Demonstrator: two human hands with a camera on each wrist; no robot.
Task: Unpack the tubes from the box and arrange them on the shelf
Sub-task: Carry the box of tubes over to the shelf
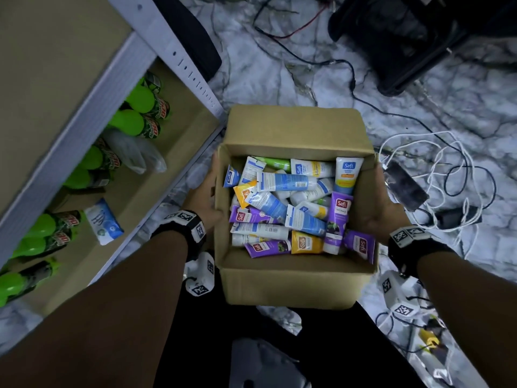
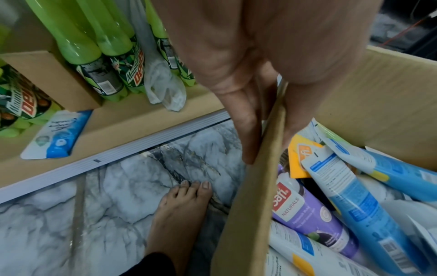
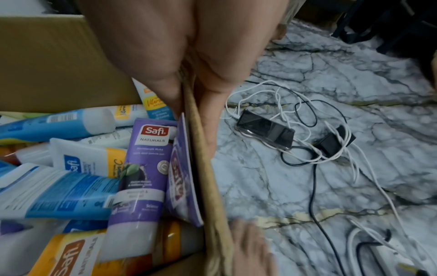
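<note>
Both our hands clamp the cardboard box [image 1: 291, 287]: our left hand [image 1: 205, 196] pinches the left wall, thumb inside and fingers [image 2: 238, 119] outside; our right hand [image 1: 384, 204] pinches the right wall likewise. Between them, Safi tubes [image 1: 293, 208] lie jumbled inside the box. On the left stands the shelf [image 1: 70, 152], holding green Mountain Dew bottles [image 1: 140, 107].

Head view straight down over the box [image 1: 296, 284], wrist views close at opposite walls — all share the tubes [image 1: 282, 205].
</note>
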